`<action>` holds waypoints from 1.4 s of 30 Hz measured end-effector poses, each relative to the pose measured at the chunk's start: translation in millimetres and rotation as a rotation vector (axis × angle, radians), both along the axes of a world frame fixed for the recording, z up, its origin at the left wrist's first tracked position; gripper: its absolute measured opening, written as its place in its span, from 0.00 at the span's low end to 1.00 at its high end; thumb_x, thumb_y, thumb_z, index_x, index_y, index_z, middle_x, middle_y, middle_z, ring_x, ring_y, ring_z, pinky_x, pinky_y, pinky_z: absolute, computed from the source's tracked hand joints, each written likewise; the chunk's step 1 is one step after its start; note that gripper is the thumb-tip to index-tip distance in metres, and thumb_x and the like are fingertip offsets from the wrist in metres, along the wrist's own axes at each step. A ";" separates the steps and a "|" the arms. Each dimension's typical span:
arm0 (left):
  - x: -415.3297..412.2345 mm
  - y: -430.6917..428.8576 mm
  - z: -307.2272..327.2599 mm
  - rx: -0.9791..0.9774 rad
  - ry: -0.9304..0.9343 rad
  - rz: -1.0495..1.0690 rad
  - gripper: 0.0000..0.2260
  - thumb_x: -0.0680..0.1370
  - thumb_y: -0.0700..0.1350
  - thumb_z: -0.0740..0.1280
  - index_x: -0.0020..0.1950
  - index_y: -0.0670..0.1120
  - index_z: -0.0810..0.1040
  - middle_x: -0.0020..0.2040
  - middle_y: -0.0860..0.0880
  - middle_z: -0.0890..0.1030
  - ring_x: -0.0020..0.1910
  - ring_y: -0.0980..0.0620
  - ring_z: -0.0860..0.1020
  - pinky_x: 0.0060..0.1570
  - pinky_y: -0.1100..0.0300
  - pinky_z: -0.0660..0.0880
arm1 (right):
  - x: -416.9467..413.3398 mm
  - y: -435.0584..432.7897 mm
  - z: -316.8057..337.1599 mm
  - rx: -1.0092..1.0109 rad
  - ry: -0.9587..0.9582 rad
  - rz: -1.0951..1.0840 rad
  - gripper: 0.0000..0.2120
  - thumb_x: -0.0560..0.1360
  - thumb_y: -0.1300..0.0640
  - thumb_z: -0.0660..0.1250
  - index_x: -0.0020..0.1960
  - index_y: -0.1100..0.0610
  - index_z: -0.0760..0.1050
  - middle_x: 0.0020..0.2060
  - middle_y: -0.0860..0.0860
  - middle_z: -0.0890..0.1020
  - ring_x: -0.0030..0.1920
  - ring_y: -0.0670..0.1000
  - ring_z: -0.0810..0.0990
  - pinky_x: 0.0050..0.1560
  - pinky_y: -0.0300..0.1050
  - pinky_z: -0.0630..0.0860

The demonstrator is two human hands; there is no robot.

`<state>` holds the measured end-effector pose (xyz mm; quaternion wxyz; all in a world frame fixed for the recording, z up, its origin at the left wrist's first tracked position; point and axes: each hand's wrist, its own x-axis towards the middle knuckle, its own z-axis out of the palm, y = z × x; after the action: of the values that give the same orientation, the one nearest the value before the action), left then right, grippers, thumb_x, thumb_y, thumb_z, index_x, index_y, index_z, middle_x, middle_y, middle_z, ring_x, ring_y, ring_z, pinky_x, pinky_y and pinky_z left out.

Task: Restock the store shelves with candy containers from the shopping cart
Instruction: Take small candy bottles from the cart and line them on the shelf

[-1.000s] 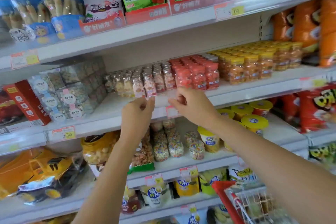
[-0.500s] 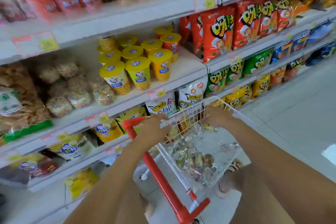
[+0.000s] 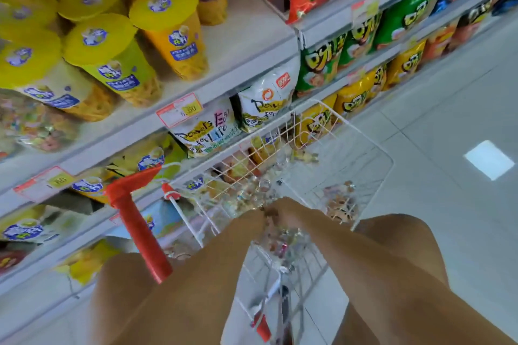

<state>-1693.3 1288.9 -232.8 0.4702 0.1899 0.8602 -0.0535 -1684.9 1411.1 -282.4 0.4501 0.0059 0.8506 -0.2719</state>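
While the white wire shopping cart [image 3: 280, 131] pointed along the white shelves [image 3: 246, 45], left hand [image 3: 253, 218] and right hand [image 3: 291, 211] met inside, grips unreadably blurred

Our left hand [image 3: 253, 217] and right hand [image 3: 287, 211] are down inside the shopping cart [image 3: 367, 150], touching or just beside each other, over clear candy containers [image 3: 340, 204]. Fingers are too blurred to tell the grip. The red handle [image 3: 140, 224] is on the cart's left. Shelves [image 3: 252, 45] run beyond the cart; yellow-lidded cups [image 3: 112, 59] are up-left of it, and white snack bags [image 3: 266, 103] are just behind its far rim.
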 end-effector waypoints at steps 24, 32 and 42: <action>-9.6 -34.2 103.6 0.181 0.103 0.111 0.12 0.76 0.45 0.69 0.58 0.44 0.79 0.54 0.44 0.78 0.52 0.48 0.76 0.44 0.62 0.71 | -17.5 31.7 79.9 -0.314 0.179 -0.424 0.20 0.71 0.43 0.71 0.36 0.55 0.66 0.28 0.48 0.70 0.30 0.49 0.69 0.34 0.41 0.66; 16.9 -127.8 225.8 0.835 0.352 0.665 0.11 0.75 0.45 0.71 0.57 0.51 0.80 0.29 0.61 0.74 0.32 0.62 0.76 0.43 0.64 0.74 | -7.2 9.5 226.8 -0.748 0.310 -0.618 0.32 0.71 0.42 0.69 0.54 0.73 0.72 0.33 0.56 0.74 0.30 0.50 0.73 0.34 0.39 0.71; 62.6 -247.2 382.2 1.318 0.874 0.905 0.10 0.71 0.42 0.74 0.50 0.54 0.81 0.41 0.48 0.83 0.40 0.50 0.78 0.44 0.59 0.74 | 1.0 -110.9 424.3 -0.878 0.773 -0.217 0.14 0.70 0.62 0.73 0.53 0.64 0.77 0.39 0.56 0.80 0.35 0.50 0.80 0.37 0.40 0.79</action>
<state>-1630.7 1041.6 149.4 -0.1254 0.0272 0.8106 0.5713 -1683.9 1300.2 141.9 0.0380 -0.1933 0.7553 -0.6250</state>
